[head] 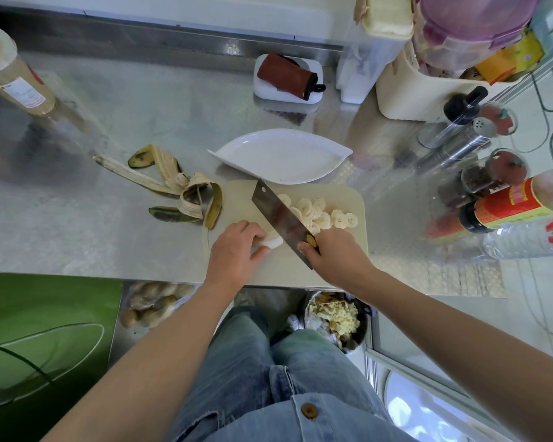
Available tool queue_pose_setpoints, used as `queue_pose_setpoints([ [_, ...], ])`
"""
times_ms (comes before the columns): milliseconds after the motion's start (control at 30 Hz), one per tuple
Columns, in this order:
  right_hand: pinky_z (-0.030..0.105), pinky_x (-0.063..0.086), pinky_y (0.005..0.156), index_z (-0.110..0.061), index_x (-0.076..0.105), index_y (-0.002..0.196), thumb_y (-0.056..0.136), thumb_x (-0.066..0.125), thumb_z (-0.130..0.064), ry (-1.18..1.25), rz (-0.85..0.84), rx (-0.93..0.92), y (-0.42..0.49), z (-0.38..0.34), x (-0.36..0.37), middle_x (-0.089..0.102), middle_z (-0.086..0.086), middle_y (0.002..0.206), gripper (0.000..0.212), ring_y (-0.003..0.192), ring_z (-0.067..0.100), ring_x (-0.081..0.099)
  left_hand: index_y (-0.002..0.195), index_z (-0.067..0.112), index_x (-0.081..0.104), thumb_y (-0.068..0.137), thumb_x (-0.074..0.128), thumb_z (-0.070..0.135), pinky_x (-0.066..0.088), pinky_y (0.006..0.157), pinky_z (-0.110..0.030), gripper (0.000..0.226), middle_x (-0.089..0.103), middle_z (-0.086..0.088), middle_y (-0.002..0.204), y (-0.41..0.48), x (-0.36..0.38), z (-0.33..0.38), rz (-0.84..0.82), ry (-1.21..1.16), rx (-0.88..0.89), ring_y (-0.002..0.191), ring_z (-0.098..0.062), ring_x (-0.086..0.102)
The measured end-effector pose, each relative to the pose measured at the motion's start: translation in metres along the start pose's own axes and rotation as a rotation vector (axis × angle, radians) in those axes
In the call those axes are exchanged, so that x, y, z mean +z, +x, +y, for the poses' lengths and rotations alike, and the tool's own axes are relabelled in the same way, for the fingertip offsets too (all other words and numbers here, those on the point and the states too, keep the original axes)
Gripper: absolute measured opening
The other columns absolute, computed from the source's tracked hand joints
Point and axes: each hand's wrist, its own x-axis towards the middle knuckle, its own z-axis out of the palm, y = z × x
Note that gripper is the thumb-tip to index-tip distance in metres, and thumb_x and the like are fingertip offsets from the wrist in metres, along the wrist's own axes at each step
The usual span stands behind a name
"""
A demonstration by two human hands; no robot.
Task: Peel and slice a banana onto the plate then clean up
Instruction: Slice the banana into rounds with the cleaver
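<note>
On a cream cutting board (353, 199) my left hand (235, 252) holds the short remaining piece of peeled banana (273, 242). My right hand (336, 253) grips the handle of a cleaver (278, 216), whose blade stands just right of that piece. Several banana slices (323, 213) lie in a row on the board to the right of the blade. A white leaf-shaped plate (281, 154) sits bare just behind the board. The banana peel (173, 186) lies spread on the steel counter to the left.
Spice jars and bottles (492, 186) crowd the right side. A white dish with a red-brown cloth (288, 78) stands behind the plate. A tall jar (13, 74) lies at the far left. A waste bin (336, 317) with scraps stands below the counter edge.
</note>
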Motion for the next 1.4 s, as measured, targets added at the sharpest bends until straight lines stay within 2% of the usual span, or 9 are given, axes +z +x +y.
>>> queue_pose_setpoints([
  [133,0.031,0.033,0.051,-0.009,0.048,0.063,0.098,0.044,-0.037,-0.012,-0.013,0.01,0.0,-0.002,0.001,0.043,0.003,0.054,0.045,0.053,0.021,0.046,0.101,0.013,0.063,0.08,0.074,0.027,0.048,0.073,-0.028,0.027,0.062,-0.003,0.099,0.001,-0.001,0.001,-0.003,0.006,-0.007,0.091,-0.018,0.055],
  [233,0.027,0.024,0.045,-0.014,0.036,0.055,0.098,0.045,-0.034,-0.005,-0.004,0.018,-0.001,-0.004,0.004,0.039,0.002,0.054,0.048,0.05,0.017,0.039,0.099,0.013,0.064,0.08,0.074,0.025,0.046,0.072,-0.028,0.025,0.062,-0.003,0.098,0.001,0.0,0.001,-0.004,0.001,-0.012,0.089,-0.018,0.054],
  [300,0.026,0.021,0.044,-0.017,0.033,0.054,0.098,0.045,-0.034,0.001,0.005,0.02,-0.002,-0.006,0.009,0.037,0.001,0.055,0.049,0.052,0.02,0.041,0.098,0.012,0.065,0.079,0.074,0.025,0.046,0.071,-0.029,0.025,0.062,-0.003,0.096,0.001,0.0,0.001,-0.005,-0.004,-0.009,0.087,-0.019,0.053],
  [733,0.027,0.023,0.043,-0.018,0.029,0.054,0.099,0.043,-0.035,0.04,-0.019,0.052,0.007,-0.012,0.027,0.035,0.002,0.054,0.05,0.057,0.025,0.044,0.098,0.013,0.064,0.08,0.074,0.024,0.043,0.071,-0.025,0.024,0.061,-0.001,0.096,0.002,0.001,0.002,0.003,-0.007,-0.044,0.086,-0.014,0.051],
  [900,0.028,0.023,0.044,-0.016,0.035,0.053,0.098,0.045,-0.034,0.087,0.059,0.029,0.002,-0.007,0.012,0.038,0.002,0.051,0.05,0.048,0.017,0.037,0.099,0.013,0.064,0.08,0.074,0.023,0.038,0.072,-0.022,0.024,0.062,-0.002,0.099,0.001,0.0,0.0,0.002,-0.005,-0.045,0.09,-0.016,0.054],
  [1033,0.032,0.032,0.052,-0.004,0.056,0.067,0.098,0.045,-0.036,0.067,0.054,0.025,-0.001,-0.006,0.003,0.05,0.009,0.058,0.046,0.055,0.024,0.047,0.101,0.012,0.064,0.081,0.073,0.025,0.035,0.073,-0.02,0.025,0.062,-0.003,0.102,0.001,0.0,0.002,0.0,-0.004,-0.057,0.091,-0.014,0.053],
  [1133,0.032,0.035,0.051,-0.003,0.058,0.07,0.098,0.045,-0.037,0.035,0.033,0.012,-0.001,-0.007,0.004,0.052,0.009,0.059,0.046,0.057,0.026,0.051,0.101,0.013,0.064,0.081,0.073,0.026,0.037,0.074,-0.02,0.025,0.062,-0.002,0.102,0.001,-0.001,0.002,0.001,0.002,-0.057,0.092,-0.015,0.054],
  [1300,0.029,0.025,0.044,-0.012,0.042,0.058,0.098,0.045,-0.036,0.016,0.018,0.033,0.0,-0.008,0.006,0.042,0.003,0.054,0.047,0.05,0.018,0.042,0.099,0.014,0.064,0.081,0.073,0.025,0.039,0.073,-0.021,0.023,0.062,-0.001,0.1,0.002,-0.001,0.003,0.004,0.004,-0.052,0.09,-0.015,0.054],
  [1400,0.027,0.022,0.044,-0.018,0.032,0.055,0.099,0.043,-0.035,-0.015,0.014,0.029,0.001,-0.011,0.014,0.038,0.001,0.055,0.048,0.055,0.021,0.042,0.098,0.014,0.064,0.08,0.074,0.024,0.04,0.071,-0.023,0.023,0.062,-0.002,0.098,0.002,0.0,0.002,0.005,-0.005,-0.053,0.088,-0.016,0.053],
])
